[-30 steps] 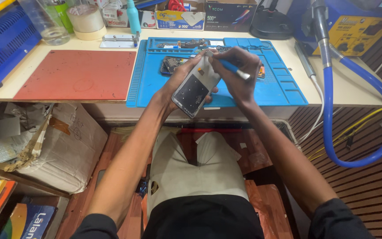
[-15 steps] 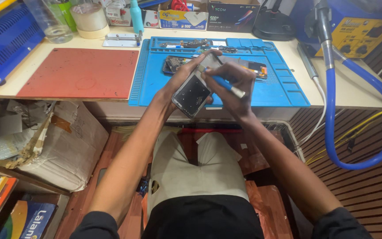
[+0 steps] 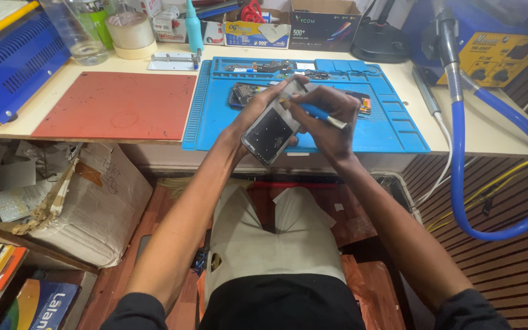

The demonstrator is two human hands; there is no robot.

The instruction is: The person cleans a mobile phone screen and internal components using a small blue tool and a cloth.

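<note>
Opened phone [image 3: 271,131] sits in your left hand [image 3: 258,113], gripped by its edges, tilted, held above the near edge of the blue mat [image 3: 392,131]. Your right hand [image 3: 328,119] is closed on a blue-handled tool [image 3: 322,115], tip at the phone's upper end. Judging by this, the back is off and internals exposed; work inside looks ongoing, reassembly not started. Just beyond your hands, on the mat: another stripped phone part [image 3: 242,95] and small bits in the mat's tray slots [image 3: 276,66]. Farther left on the bench [image 3: 7,131]: red pad [image 3: 117,104], clear jar [image 3: 80,33], contents unclear. Open cardboard box [image 3: 324,24] behind the mat, contents hidden.
</note>
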